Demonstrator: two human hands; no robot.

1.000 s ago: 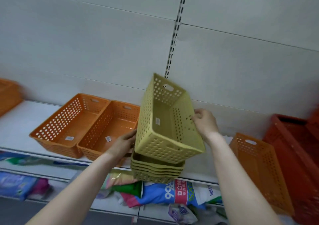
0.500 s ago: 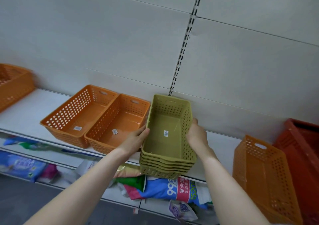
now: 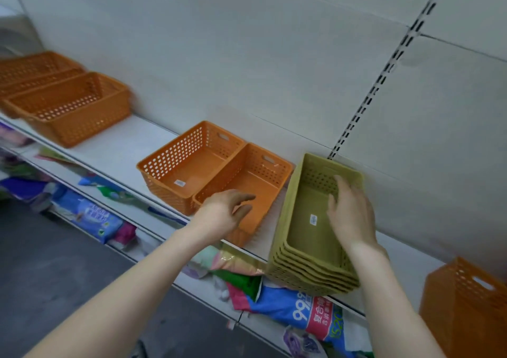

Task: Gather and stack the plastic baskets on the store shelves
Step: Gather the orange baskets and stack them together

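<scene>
Olive-green perforated plastic baskets point(image 3: 301, 206), several nested into one stack, stand at the front edge of the white shelf point(image 3: 115, 149), their far end close to the grey back panel point(image 3: 274, 56). The right hand point(image 3: 351, 215) is spread wide above the stack's right-hand wall, fingers straight and holding nothing; whether it touches the rim cannot be told. Just beside the stack, on its left, two orange perforated plastic baskets point(image 3: 186, 165) sit side by side, their long walls touching. The left hand point(image 3: 222, 215) hovers over the near end of the right-hand one, fingers loosely curled and gripping nothing that shows. Larger orange baskets point(image 3: 68, 108) stand well apart toward the shelf's left end, and another orange basket point(image 3: 466, 302) is at the lower right. Packaged goods point(image 3: 315, 311) lie on the shelf below.

By judgement, these baskets are light and stiff but thin-walled, flexing if squeezed mid-wall. The rolled rim or the slot handles at the short ends offer the surest hold. The tapered walls should let one drop into another, provided the long axes are lined up first.
</scene>
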